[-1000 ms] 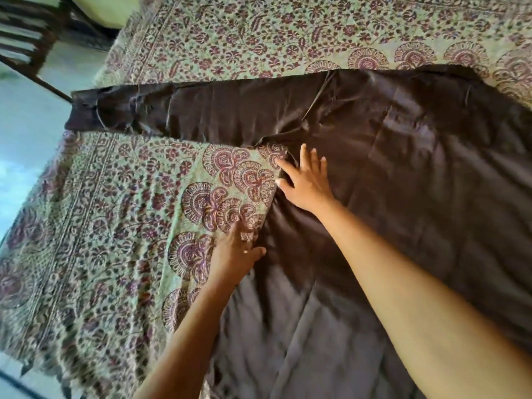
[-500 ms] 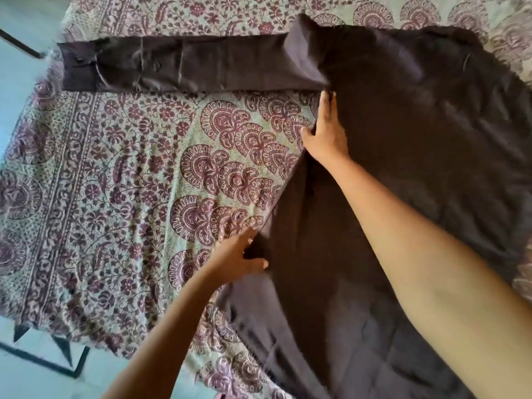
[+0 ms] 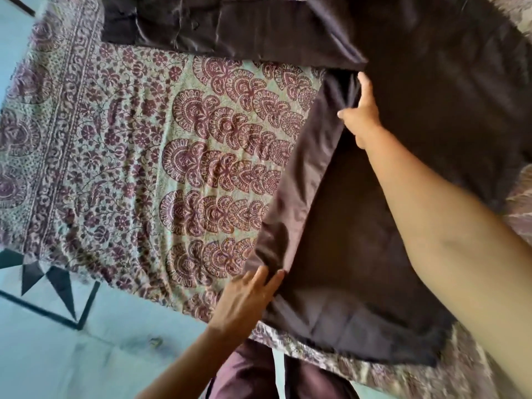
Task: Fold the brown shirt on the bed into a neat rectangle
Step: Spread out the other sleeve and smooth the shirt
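Brown shirt point(image 3: 431, 105) on patterned bedspread point(image 3: 138, 168), side edge folded inward, gripped near the sleeve point(image 3: 218, 27) by right hand point(image 3: 363, 118), touched lower down by straight-fingered left hand point(image 3: 250, 296).

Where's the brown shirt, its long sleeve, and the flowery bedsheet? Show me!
shirt point(image 3: 431, 110): head view, on its wide flat body.
sleeve point(image 3: 244, 33): head view, about halfway along it.
bedsheet point(image 3: 129, 168): head view, on a bare patterned patch left of the shirt.
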Demonstrator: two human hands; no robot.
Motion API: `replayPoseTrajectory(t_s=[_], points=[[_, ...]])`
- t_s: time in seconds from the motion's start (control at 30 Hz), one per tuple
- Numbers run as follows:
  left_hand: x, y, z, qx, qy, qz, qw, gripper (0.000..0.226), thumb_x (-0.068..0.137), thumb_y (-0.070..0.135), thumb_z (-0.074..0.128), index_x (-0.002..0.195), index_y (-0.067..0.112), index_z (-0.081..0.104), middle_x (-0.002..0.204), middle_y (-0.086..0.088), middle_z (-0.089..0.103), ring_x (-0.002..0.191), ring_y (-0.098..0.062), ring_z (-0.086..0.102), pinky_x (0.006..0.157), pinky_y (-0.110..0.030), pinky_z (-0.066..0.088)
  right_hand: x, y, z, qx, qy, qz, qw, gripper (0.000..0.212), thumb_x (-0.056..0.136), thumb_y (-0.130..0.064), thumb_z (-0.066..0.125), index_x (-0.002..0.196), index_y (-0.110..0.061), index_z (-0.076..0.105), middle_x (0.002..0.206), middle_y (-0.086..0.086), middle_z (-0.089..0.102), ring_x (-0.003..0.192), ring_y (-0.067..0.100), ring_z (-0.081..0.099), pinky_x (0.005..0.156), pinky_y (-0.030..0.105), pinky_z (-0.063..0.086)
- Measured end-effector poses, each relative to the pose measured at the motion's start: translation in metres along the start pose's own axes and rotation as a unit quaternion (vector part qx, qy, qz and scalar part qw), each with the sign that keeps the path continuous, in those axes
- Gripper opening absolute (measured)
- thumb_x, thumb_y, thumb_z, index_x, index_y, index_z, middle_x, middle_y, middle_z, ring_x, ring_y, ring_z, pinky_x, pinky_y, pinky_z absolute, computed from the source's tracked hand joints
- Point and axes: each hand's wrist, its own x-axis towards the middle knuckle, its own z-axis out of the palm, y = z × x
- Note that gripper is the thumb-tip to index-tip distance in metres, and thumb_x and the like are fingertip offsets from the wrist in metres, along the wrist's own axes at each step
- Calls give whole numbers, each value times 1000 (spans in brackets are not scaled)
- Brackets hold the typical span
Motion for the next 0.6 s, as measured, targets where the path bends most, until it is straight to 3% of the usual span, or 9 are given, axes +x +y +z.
replayPoseTrajectory(t_s=[0.1,0.17,0.23,0.33,0.4,0.47,0.53,0.6], points=[[0,7,27,1,-8,-41,999,50,67,20,35,102,20,70,72,1,59,58,-18,61,52,-25,46,-5,15,5,24,-3,32,999,82,81,6,52,144,-37,22,116,0,43,85,8,53,80,34,52],[-3,6,32,-12,7,-69,998,39,68,22,39,94,20,68,74,0,61,71,-22,61,71,-34,41,-7,23,9,31,23,30,999,80,79,6,52,142,-37,27,108,1,46,82,10,53,78,30,52],[-12,3,33,-42,42,-60,996,28,68,22,45,90,21,64,77,0,60,77,-22,55,79,-36,37,-7,26,10,46,55,28,997,70,78,5,51,134,-35,38,102,3,53,83,12,54,75,25,48],[-26,-4,37,-68,46,-24,996,20,70,16,47,87,20,57,76,0,57,72,-20,54,72,-28,38,-10,32,13,59,55,22,997,50,75,8,45,105,-31,55,88,-1,57,70,11,53,60,22,44],[-28,-12,44,-55,21,-21,998,21,70,15,44,84,20,60,75,1,58,68,-20,59,66,-26,40,-14,37,15,34,34,19,999,46,76,9,43,98,-24,65,85,-4,59,64,6,50,56,16,41],[-23,-17,47,-48,4,-13,999,25,72,17,42,83,21,64,75,3,59,67,-19,61,61,-27,48,-20,41,17,13,52,5,999,45,78,9,42,101,-19,69,103,3,65,82,12,59,71,18,47],[-17,-15,46,-43,-19,10,999,26,73,19,42,83,23,66,74,4,59,66,-17,60,57,-24,48,-24,46,14,-4,105,-19,994,44,79,7,41,107,-13,68,117,9,63,106,20,58,89,20,43],[-15,-10,49,-44,-30,27,998,26,72,21,42,83,25,66,73,5,59,65,-15,59,56,-24,48,-27,52,7,-20,140,-22,990,45,81,6,40,116,-10,64,122,12,59,114,25,54,96,23,38]])
